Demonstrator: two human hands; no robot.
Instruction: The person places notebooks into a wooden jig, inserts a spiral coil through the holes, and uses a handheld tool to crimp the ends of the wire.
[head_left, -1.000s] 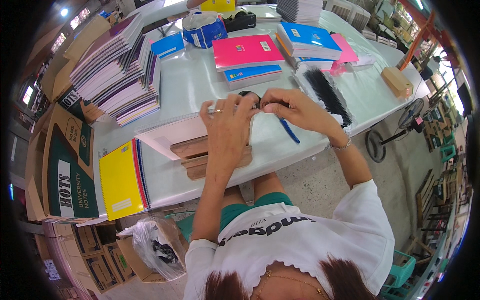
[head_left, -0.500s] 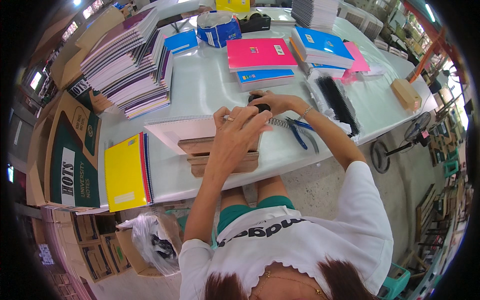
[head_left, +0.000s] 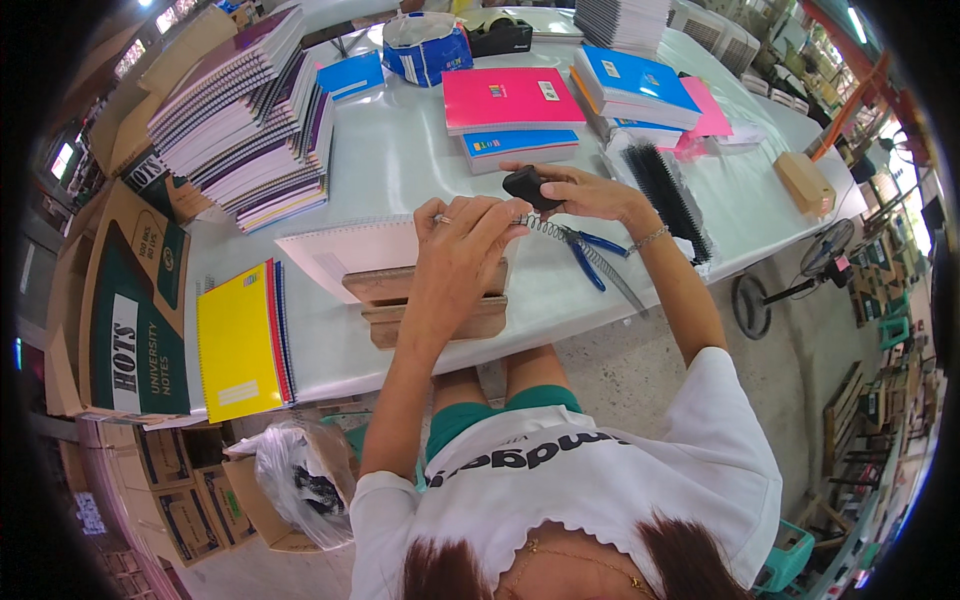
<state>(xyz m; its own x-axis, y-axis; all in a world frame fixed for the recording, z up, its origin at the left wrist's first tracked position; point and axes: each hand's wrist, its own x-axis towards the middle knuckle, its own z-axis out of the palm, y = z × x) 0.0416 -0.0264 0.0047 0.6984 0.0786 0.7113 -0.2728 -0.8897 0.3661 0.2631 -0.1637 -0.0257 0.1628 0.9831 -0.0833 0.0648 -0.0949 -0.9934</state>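
Over worktop (head_left: 390, 130), left hand (head_left: 464, 240) pinches coil (head_left: 546, 228) at pad (head_left: 325, 258); right hand (head_left: 596, 194), gripping black piece (head_left: 524, 186), has shifted rightward, baring more coil.

Your L grip (head_left: 460, 250) is at the wire coil (head_left: 545, 229); R grip (head_left: 592, 196) holds a blk obj (head_left: 526, 187); blue-handled pliers (head_left: 588, 268) nr, on table (head_left: 400, 150).

you can reach between the notebook pile (head_left: 245, 135) and pink book (head_left: 515, 98); closer, the wooden stand (head_left: 385, 328) and pliers (head_left: 589, 267) block you.
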